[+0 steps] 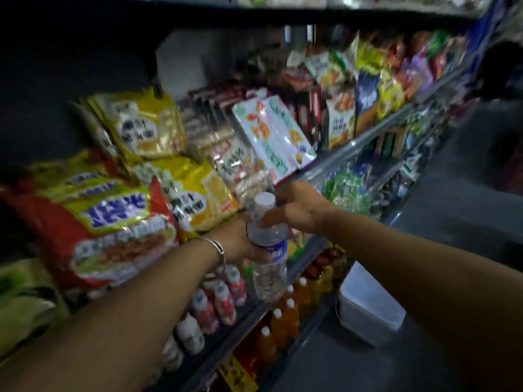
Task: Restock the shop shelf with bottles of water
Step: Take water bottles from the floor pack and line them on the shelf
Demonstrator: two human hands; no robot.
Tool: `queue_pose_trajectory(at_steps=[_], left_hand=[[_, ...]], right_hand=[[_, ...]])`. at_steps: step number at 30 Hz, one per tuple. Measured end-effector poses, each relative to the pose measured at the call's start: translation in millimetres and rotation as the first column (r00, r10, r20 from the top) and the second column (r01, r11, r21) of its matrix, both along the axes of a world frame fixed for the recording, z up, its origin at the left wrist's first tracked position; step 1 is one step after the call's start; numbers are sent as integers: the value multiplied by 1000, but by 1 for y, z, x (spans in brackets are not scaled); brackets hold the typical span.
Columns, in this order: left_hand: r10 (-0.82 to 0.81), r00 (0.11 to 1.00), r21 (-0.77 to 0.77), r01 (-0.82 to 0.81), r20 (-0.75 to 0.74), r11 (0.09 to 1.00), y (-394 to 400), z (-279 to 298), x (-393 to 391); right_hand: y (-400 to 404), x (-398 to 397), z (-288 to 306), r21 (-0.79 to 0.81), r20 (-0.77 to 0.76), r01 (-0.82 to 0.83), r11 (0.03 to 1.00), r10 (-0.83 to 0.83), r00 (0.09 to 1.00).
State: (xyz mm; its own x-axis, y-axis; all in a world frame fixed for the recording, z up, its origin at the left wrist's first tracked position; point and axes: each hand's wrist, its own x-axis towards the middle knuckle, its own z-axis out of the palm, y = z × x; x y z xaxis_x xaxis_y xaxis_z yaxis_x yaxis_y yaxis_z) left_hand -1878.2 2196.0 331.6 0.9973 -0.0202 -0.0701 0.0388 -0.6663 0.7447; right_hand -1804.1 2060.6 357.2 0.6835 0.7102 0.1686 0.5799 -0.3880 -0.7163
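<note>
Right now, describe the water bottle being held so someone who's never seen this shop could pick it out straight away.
Start at the long shelf rail under the noodle and snack packets, then follow both forearms to where they meet in front of it. There the left hand grips a clear water bottle at its middle, and the right hand touches its neck. Unlike the orange and pink drinks below, it is see-through, with a white cap and blue label.

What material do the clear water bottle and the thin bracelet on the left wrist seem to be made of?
Clear water bottle: probably thin transparent plastic, glossy, since shelf goods show through it; its cap is opaque white. Thin bracelet: apparently polished silver-coloured metal, judging by bright highlights.
</note>
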Motion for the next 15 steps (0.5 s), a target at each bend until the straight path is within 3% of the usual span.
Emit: queue_pose_trajectory(at_steps=[7, 15], left_hand=[[77, 988, -159, -55, 137, 986, 3, 149, -28], [228, 923, -115, -202, 309, 973, 17, 293, -55]], right_hand=[[-2, -18, 171, 203, -46, 29, 979, -20, 999], [12, -34, 318, 359, -6, -82, 930, 90, 996]])
